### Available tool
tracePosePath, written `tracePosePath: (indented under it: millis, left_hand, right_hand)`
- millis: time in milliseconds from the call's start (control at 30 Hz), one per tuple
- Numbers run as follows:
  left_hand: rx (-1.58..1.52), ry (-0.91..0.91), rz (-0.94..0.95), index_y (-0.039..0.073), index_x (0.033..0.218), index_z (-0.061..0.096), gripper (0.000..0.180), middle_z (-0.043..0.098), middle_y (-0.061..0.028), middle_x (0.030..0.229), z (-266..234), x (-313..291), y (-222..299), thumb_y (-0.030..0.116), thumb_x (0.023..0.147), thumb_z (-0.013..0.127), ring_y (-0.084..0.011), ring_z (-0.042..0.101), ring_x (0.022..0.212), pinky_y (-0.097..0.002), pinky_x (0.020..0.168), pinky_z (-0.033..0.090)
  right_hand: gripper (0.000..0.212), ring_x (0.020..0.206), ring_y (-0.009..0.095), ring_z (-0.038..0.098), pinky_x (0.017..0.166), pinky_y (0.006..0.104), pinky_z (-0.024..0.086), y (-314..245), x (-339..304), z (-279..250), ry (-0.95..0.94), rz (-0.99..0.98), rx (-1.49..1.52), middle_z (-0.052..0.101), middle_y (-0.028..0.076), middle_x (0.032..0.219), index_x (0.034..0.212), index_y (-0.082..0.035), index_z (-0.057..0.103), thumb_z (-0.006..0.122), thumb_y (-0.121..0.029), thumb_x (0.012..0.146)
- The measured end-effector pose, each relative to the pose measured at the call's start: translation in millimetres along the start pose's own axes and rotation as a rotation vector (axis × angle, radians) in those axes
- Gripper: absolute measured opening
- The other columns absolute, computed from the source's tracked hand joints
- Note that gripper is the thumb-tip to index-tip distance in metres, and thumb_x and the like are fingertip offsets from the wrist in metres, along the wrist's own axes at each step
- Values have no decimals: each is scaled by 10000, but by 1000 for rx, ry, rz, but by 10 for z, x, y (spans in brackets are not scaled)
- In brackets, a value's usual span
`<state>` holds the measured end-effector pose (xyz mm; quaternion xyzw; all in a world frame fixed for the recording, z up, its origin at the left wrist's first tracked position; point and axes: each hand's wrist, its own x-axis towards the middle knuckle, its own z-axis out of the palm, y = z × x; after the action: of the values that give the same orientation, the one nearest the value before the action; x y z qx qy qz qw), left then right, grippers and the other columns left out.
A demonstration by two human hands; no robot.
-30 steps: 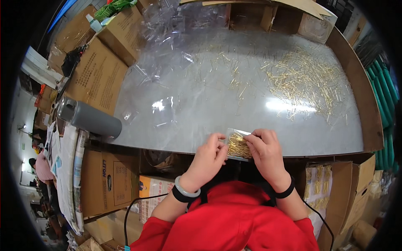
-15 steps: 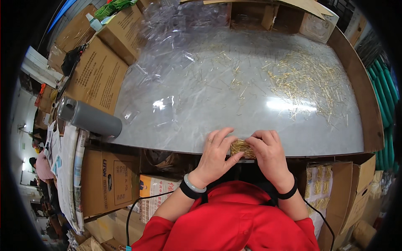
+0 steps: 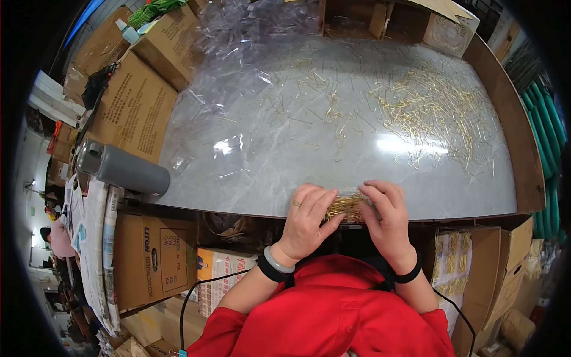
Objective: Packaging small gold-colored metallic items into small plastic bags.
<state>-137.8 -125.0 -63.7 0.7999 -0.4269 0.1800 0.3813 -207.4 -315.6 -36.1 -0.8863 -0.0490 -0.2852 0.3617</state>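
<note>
A bundle of thin gold metal hooks (image 3: 345, 207) lies at the table's near edge, between my two hands. My left hand (image 3: 306, 215) is curled round the bundle's left end, its thumb on the near side. At the other end, my right hand (image 3: 386, 217) has bent fingers on the far side and its thumb on the near side; its exact contact is partly hidden. Many more loose hooks (image 3: 437, 107) are spread over the right side of the grey table (image 3: 279, 172), with a thinner scatter toward the middle.
A pile of clear plastic boxes (image 3: 238, 53) covers the table's far left. A grey bottle (image 3: 128, 169) lies at the left edge beside cardboard boxes (image 3: 134, 110). A brown board (image 3: 505, 119) borders the right side. Below right, a carton (image 3: 493, 273) stands near bundled gold hooks (image 3: 457, 256).
My right hand's fingers have spread apart and shifted slightly right, so more of the hook bundle shows. My left hand stays at the bundle's left end.
</note>
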Motion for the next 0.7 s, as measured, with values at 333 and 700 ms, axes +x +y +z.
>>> tracePosePath:
  millis: [333, 700]
  left_hand:
    - [-22, -54, -56, -2, 1309, 596, 477, 554, -162, 1230, 22, 8, 21, 149, 881, 741, -378, 529, 1128, -477, 1016, 438]
    - [-101, -183, 16, -14, 1329, 587, 416, 563, -162, 1276, 34, 109, -13, 90, 931, 652, -377, 528, 1217, -537, 1130, 395]
  right_hand:
    - [526, 1313, 416, 532, 1091, 445, 437, 22, -239, 31, -83, 78, 55, 576, 231, 1391, 1408, 15, 510, 662, 7, 905]
    - [152, 887, 347, 628, 798, 429, 506, 204, 73, 5, -15, 155, -3, 653, 137, 971, 1042, -15, 670, 671, 6, 892]
